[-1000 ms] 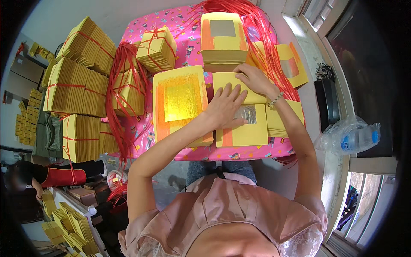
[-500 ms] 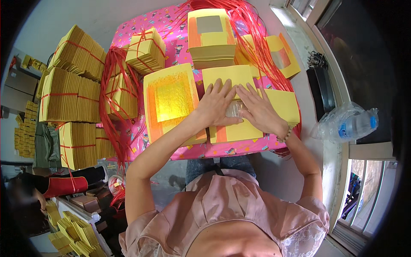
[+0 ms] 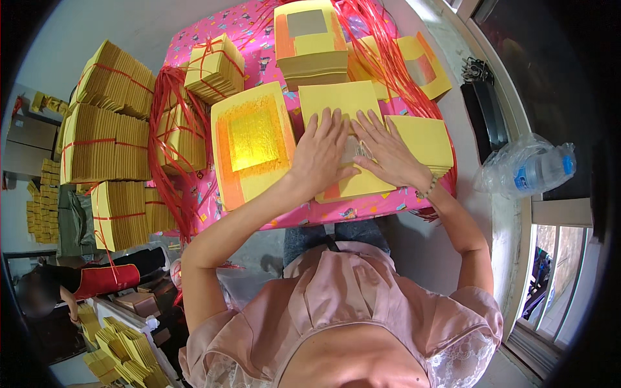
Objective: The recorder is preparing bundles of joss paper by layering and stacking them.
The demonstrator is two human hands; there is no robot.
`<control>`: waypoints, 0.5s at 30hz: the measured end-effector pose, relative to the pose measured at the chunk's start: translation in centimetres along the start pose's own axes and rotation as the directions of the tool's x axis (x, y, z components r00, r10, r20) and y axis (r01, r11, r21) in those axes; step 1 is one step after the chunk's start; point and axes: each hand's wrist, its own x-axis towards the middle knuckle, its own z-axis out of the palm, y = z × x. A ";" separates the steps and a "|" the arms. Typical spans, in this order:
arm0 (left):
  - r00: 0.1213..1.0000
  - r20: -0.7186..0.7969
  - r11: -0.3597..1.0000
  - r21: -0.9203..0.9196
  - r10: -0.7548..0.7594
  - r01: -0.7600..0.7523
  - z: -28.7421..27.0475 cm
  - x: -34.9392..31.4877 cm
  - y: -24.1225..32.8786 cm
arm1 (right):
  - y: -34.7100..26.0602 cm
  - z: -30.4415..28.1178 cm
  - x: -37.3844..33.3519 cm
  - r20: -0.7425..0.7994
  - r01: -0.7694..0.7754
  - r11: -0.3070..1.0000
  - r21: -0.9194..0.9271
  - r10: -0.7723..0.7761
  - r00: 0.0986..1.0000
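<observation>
Yellow paper (image 3: pixel 337 97), one lot, lying flat on the near right part of my pink-clothed table (image 3: pixel 262 35): far portion plain, near portion bearing a silver patch and an orange edge, partly covered by my hands; whether one sheet or several, I cannot tell. Containers: one clear plastic bag (image 3: pixel 491 178), at right near the window, with a blue-capped clear bottle (image 3: pixel 540 176); bottle inside or merely against it, and its contents, not determinable. My left grip (image 3: pixel 320 155): palm down on the paper, fingers straight and close together, thumb apart, pinching nothing. My right grip (image 3: pixel 391 155): flat beside it, fingers slightly spread, thumb apart, likewise pinching nothing. Adjoining left: gold-patched yellow paper (image 3: pixel 254 142). Adjoining right: plain yellow stack (image 3: pixel 419 142). Beyond: tall silver-patched stack (image 3: pixel 312 48); red strips (image 3: pixel 381 45). Far left: red-tied yellow bundles (image 3: pixel 107 152).
</observation>
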 end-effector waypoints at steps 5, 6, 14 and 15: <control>0.974 0.209 0.994 -0.052 -0.085 0.097 -0.5 -0.9 1.0 | -0.3 0.4 -0.2 -0.049 0.018 1.000 0.023 -0.017 0.999; 0.977 0.194 0.988 -0.108 -0.087 0.109 -0.2 -1.1 1.0 | -0.4 0.4 -0.2 -0.054 0.024 1.000 -0.011 -0.025 0.998; 0.986 0.111 0.990 -0.051 -0.128 0.135 -0.5 -1.2 1.6 | -0.3 0.3 -0.1 -0.039 0.025 0.999 -0.034 -0.026 0.999; 0.973 0.187 0.990 -0.014 -0.133 0.138 -1.4 -1.1 1.6 | -0.4 0.4 -0.2 -0.041 0.023 1.000 -0.021 -0.024 0.999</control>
